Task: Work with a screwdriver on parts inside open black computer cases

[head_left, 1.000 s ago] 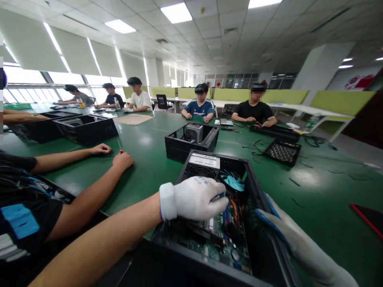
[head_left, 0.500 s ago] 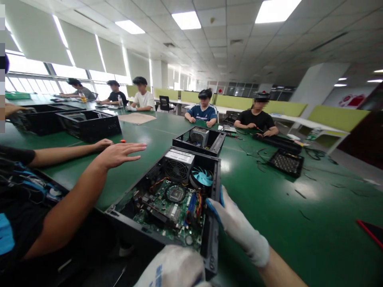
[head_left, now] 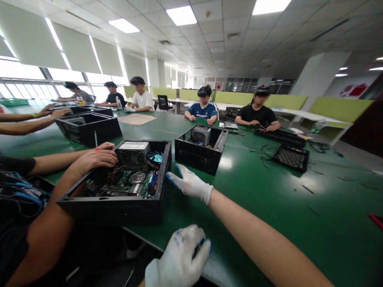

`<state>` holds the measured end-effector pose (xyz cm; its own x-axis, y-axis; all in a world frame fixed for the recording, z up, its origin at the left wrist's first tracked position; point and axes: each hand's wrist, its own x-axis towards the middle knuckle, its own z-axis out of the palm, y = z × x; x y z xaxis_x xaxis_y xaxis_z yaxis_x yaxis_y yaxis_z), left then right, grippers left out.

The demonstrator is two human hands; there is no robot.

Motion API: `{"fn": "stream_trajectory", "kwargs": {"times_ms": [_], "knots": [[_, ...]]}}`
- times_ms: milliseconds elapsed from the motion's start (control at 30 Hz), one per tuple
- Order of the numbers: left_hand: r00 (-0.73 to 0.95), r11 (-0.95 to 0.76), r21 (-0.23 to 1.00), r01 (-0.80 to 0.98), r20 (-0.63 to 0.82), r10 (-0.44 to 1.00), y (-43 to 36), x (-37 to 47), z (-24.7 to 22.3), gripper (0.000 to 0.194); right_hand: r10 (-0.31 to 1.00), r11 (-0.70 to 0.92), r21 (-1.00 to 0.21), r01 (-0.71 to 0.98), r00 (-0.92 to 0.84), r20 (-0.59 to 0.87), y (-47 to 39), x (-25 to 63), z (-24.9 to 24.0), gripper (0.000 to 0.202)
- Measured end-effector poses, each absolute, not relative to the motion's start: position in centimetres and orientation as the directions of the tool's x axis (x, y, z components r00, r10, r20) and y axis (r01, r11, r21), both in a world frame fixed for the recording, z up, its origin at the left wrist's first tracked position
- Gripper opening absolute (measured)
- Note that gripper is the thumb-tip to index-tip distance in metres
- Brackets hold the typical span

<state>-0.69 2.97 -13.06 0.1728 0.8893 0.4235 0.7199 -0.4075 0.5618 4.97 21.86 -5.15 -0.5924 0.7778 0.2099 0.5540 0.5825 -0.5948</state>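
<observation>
An open black computer case [head_left: 110, 205] lies on the green table at left centre, its circuit board, power supply and blue fan showing. Just off its right side is my right hand [head_left: 191, 183], in a white glove with blue fingertips, fingers apart and holding nothing. Nearer to me, at the table's front edge, my left hand [head_left: 185, 253] is gloved too. Its fingers are curled, and whether anything is inside them is hidden. A co-worker's hand [head_left: 97, 158] rests at the left side of the case.
A second open case [head_left: 196, 157] stands behind. More cases [head_left: 92, 129] are at the left with another person's hands. Across the green table [head_left: 260, 207] sit several people. A black tray [head_left: 290, 157], cables and loose strips lie at the right.
The near case has moved left, away from my hands, towards the co-worker. The co-worker's raised hand has come down onto it. My right hand no longer touches its side.
</observation>
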Motion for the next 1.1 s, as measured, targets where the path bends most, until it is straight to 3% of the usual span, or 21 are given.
{"fn": "stream_trajectory", "kwargs": {"times_ms": [133,267,400,600,733,867,933,1033,1100], "knots": [[0.129,-0.35,0.631,0.693,0.369,0.92,5.4,-2.0,-16.0,0.021,0.8,0.595,-0.24,0.767,-0.537,0.267,26.3,8.3,-3.0,0.085],[0.024,-0.3,0.681,0.668,0.383,0.923,5.7,-2.7,-16.9,0.021,0.863,0.473,-0.122,0.872,-0.431,0.264,31.8,12.0,-1.2,0.073],[-0.006,-0.343,0.636,0.691,0.479,0.878,5.4,-3.0,-17.9,0.024,0.891,0.416,-0.044,0.908,-0.397,0.221,34.6,13.7,-1.6,0.06],[0.014,-0.375,0.569,0.732,0.537,0.844,5.4,-2.9,-18.1,0.027,0.858,0.427,0.035,0.904,-0.417,0.301,32.6,14.0,-2.5,0.055],[-0.006,-0.355,0.574,0.738,0.532,0.847,5.4,-2.9,-18.3,0.025,0.819,0.469,0.078,0.88,-0.466,0.336,29.3,15.5,-2.5,0.052],[0.061,-0.456,0.46,0.762,0.649,0.758,5.7,-3.2,-19.3,0.021,0.785,0.503,0.104,0.858,-0.504,0.36,24.9,17.6,-2.9,0.048],[0.068,-0.476,0.465,0.747,0.657,0.751,5.8,-3.1,-19.3,0.02,0.753,0.535,0.108,0.838,-0.531,0.388,22.3,19.0,-3.2,0.045],[0.043,-0.481,0.52,0.706,0.646,0.762,5.7,-2.6,-17.6,0.017,0.662,0.597,0.122,0.793,-0.573,0.482,18.2,21.2,-3.8,0.044],[0.073,-0.527,0.49,0.695,0.68,0.729,5.3,-2.3,-15.2,0.015,0.608,0.63,0.136,0.764,-0.595,0.526,15.5,22.7,-4.1,0.043]]}}
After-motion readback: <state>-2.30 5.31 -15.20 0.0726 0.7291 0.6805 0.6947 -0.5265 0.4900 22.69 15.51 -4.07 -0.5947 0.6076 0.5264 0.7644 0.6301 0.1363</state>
